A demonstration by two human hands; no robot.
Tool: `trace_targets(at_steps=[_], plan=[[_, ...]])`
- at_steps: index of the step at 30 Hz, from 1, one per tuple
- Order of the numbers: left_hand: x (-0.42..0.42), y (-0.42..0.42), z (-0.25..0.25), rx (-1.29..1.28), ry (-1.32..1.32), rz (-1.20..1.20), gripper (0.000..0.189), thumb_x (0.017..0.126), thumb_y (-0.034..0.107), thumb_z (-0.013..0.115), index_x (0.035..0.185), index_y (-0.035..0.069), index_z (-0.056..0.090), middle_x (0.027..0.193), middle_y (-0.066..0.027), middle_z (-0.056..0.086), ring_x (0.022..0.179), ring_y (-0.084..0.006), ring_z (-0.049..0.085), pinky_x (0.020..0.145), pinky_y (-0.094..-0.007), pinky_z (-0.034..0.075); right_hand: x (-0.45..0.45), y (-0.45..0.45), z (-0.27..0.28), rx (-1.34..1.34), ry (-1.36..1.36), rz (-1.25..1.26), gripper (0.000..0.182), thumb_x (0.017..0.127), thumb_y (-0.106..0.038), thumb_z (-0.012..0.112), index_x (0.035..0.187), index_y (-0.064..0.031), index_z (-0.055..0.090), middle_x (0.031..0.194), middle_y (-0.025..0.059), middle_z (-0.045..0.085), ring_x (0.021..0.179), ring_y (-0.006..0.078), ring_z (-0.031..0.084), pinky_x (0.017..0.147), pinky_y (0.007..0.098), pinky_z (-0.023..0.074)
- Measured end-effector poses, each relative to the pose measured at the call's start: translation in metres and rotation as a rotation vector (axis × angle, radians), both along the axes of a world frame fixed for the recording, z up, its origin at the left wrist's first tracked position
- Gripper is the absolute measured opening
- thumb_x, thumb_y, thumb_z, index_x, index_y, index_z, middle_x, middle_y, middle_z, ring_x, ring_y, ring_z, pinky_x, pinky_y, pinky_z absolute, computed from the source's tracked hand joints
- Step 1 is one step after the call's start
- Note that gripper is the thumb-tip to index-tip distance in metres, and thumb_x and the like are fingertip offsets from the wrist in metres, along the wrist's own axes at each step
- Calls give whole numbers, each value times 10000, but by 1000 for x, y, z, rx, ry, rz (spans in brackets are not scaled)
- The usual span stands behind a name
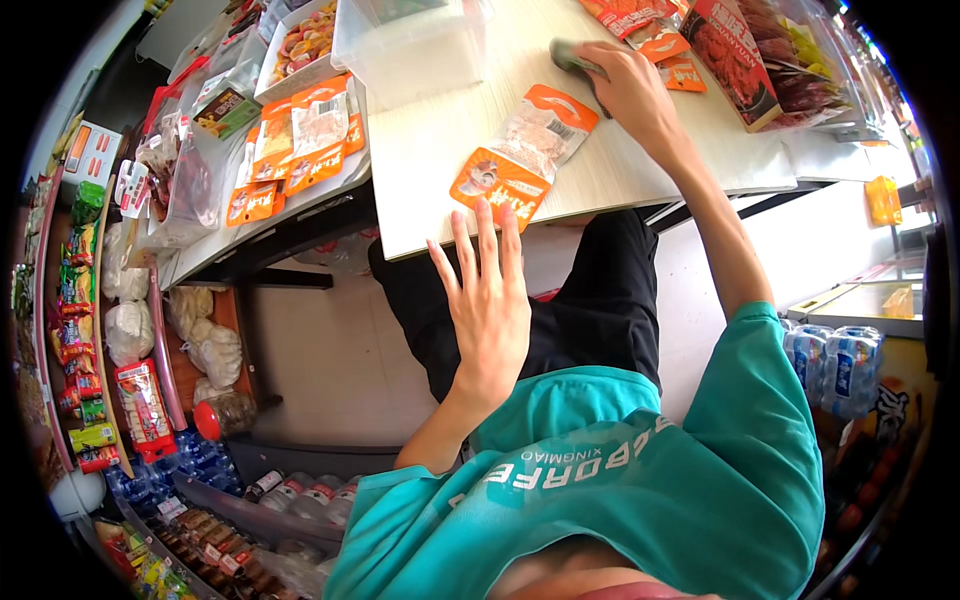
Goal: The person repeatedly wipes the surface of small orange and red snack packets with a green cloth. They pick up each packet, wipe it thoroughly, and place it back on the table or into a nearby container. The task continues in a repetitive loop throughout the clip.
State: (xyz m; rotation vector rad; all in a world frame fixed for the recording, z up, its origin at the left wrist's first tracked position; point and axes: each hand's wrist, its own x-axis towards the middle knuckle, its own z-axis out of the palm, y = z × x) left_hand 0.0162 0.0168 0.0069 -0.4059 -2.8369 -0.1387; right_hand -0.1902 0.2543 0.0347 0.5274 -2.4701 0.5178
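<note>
My right hand (626, 82) is closed around a greyish-green cloth (574, 60) that lies against the pale wooden tabletop (420, 180). My left hand (487, 307) has its fingers spread at the table's near edge, its fingertips by an orange-and-clear snack packet (517, 157). That packet lies flat between my hands, its printed orange end towards me. More orange packets (675, 67) lie beyond my right hand, partly hidden by it. At the left, a group of similar packets (300, 142) rests on a neighbouring surface.
A clear plastic bin (412, 67) and a white box of wrapped sweets (304, 41) stand at the back left. A red snack box (731, 64) is at the right. Snack shelves (82, 300) line the left side. Wrapped water bottles (836, 367) stand at the right.
</note>
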Motion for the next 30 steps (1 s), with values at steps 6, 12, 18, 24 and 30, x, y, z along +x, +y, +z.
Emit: trace_targets(at_steps=[6, 12, 18, 24, 30], plan=[[1, -1, 1, -26, -18, 24, 644, 983, 182, 638, 1570, 68, 400, 1631, -182, 358, 1473, -412, 375, 1201, -672, 216, 93, -97, 7, -30, -34, 487, 355, 770, 60, 661, 1109, -27, 722, 1170, 134, 701, 1042, 340, 699, 876, 403, 588], [-3, -2, 2, -29, 15, 44, 680, 958, 162, 667, 1583, 126, 401, 1601, -122, 410, 1475, -372, 393, 1197, -670, 244, 40, -30, -12, -73, -75, 185, 323, 838, -13, 633, 1137, -52, 750, 1105, 155, 734, 930, 340, 721, 816, 419, 580], [1, 1, -5, -24, 20, 71, 689, 960, 185, 668, 1585, 125, 384, 1599, -145, 399, 1469, -397, 392, 1175, -689, 257, 46, -38, 35, -163, -255, 102, 255, 893, -36, 695, 1142, -31, 750, 1026, 154, 761, 810, 302, 709, 748, 364, 563], [2, 0, -10, -84, 80, 49, 708, 886, 133, 666, 1551, 80, 428, 1585, -173, 388, 1470, -424, 368, 1105, -759, 311, 68, -69, 19, -103, -197, 438, 266, 876, 12, 651, 1129, 41, 728, 1158, 213, 727, 1089, 379, 696, 970, 401, 543], [-4, 8, -17, -86, 129, 70, 683, 925, 169, 687, 1553, 91, 431, 1572, -142, 417, 1455, -421, 397, 1113, -752, 312, 46, -42, 45, -196, -394, 91, 196, 945, -50, 644, 1097, 29, 738, 905, 165, 743, 673, 218, 656, 655, 374, 529]])
